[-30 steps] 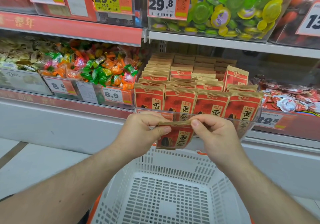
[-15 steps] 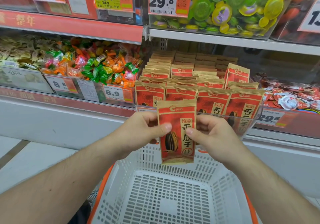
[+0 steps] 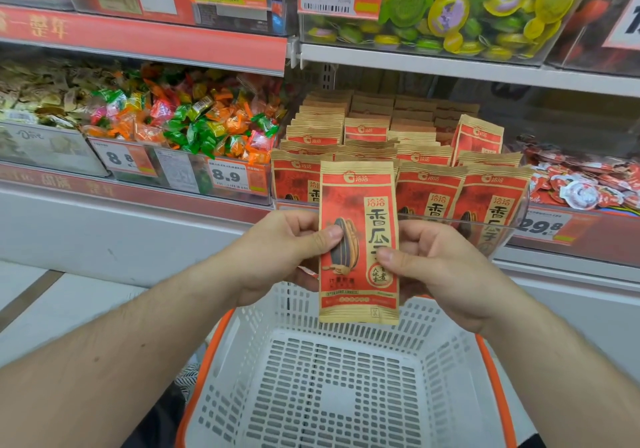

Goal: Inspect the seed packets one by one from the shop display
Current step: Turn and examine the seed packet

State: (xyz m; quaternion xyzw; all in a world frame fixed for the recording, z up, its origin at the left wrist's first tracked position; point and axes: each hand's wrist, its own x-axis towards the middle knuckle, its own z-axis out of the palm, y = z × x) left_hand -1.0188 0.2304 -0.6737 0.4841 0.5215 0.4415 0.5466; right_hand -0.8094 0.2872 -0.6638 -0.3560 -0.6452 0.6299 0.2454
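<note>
One seed packet (image 3: 358, 239) is held upright, front face to the camera, above the white basket (image 3: 332, 388) and just in front of the clear display bin (image 3: 512, 229). Its left edge is pinched by the left hand (image 3: 277, 253), thumb on the front; its right edge is pinched by the right hand (image 3: 440, 267), thumb likewise on the front. Both grips are narrow, closed on the packet. More matching packets (image 3: 429, 191) are stood in rows inside the bin on the shelf. Wrapped candies (image 3: 194, 125) are piled in the bin to the left.
</note>
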